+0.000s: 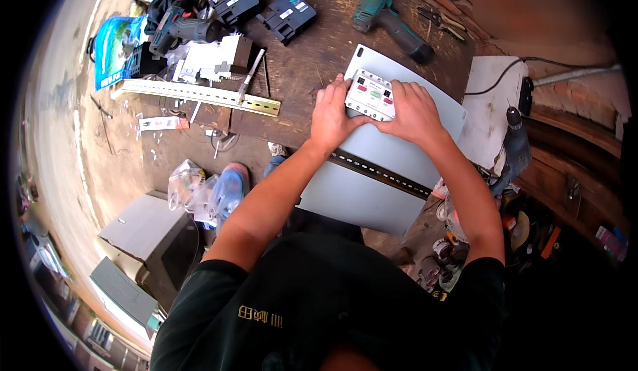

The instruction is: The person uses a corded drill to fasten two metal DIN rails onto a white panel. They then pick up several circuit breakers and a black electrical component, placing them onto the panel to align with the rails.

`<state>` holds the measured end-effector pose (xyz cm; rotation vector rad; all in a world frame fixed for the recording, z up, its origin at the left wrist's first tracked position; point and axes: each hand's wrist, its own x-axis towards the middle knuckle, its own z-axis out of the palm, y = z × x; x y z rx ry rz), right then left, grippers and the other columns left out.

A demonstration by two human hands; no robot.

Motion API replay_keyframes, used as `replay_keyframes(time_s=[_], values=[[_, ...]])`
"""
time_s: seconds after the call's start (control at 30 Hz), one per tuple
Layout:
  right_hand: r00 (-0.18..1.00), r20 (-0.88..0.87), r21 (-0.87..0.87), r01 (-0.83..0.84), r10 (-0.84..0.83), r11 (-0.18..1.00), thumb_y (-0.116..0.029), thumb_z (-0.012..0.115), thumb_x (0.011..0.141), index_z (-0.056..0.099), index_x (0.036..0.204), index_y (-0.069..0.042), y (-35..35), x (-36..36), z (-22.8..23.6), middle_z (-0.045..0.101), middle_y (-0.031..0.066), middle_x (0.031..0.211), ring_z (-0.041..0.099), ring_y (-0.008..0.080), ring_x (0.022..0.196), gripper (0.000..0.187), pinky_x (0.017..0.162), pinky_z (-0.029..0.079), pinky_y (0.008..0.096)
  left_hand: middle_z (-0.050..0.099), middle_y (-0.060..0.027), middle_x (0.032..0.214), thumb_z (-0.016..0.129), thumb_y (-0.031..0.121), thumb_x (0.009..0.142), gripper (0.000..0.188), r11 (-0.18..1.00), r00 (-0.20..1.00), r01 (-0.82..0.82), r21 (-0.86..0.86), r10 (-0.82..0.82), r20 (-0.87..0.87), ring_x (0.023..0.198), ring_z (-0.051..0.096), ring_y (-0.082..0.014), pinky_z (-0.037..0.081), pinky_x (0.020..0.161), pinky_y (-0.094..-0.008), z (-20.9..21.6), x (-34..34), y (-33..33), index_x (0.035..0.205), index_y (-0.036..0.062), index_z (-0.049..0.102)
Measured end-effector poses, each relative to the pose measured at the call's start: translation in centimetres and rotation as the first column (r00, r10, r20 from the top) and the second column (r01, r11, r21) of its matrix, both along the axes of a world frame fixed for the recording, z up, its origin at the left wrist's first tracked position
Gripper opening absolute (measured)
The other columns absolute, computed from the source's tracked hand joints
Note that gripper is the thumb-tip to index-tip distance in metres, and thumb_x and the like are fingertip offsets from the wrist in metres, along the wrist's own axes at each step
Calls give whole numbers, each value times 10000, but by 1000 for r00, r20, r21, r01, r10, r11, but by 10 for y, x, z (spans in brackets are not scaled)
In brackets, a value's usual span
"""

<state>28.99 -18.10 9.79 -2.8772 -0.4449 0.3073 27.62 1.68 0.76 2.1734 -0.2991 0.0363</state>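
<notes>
Both my hands grip a white electrical switch unit (369, 96) with screw terminals along its edges and red, green and black parts on its face. My left hand (330, 115) is closed on its left side, and my right hand (413, 113) on its right, with the thumbs meeting near its lower edge. Beneath the unit is a light grey metal panel (359, 203), overhanging the near edge of the wooden bench. Across the panel runs a slotted mounting rail (379, 171), nearer to me than the unit. Whether the unit touches the panel is hard to see.
Beyond the panel lie a teal cordless drill (392, 22) and pliers (440, 25). Black electrical modules (288, 16), white ones (211, 58), a loose rail (199, 94) and another drill (183, 27) crowd the left. A third drill (513, 143) is at right.
</notes>
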Motion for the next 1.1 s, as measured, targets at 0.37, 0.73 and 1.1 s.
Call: replay_keyframes(time_s=[0.37, 0.73, 1.1], values=[[870, -263, 512, 492, -417, 704, -121, 903, 667, 382, 1528, -51, -70, -86, -26, 550, 172, 1428, 551, 300, 1296, 1009, 1060, 464, 420, 496, -211, 1459, 953, 333, 596, 959, 992, 999, 39, 118, -37, -17, 1264, 486, -387, 412, 1081, -456, 2, -1, 0, 1404, 47, 522], [980, 80, 505, 116, -180, 855, -253, 888, 665, 468, 1416, 72, -92, -70, -58, 579, 201, 1332, 534, 363, 1220, 920, 1050, 451, 416, 514, -200, 1443, 921, 392, 654, 847, 979, 996, 78, 188, -71, -47, 1262, 493, -366, 372, 1069, -458, 1, -2, 1, 1363, 82, 575], [972, -30, 509, 214, -231, 833, -293, 941, 591, 432, 1460, 10, -90, -70, -54, 459, 190, 1477, 449, 365, 1355, 1051, 1135, 389, 427, 541, -180, 1388, 933, 373, 638, 830, 978, 996, 85, 193, -81, -28, 1239, 506, -385, 400, 1052, -476, -7, 0, 3, 1337, 72, 600]])
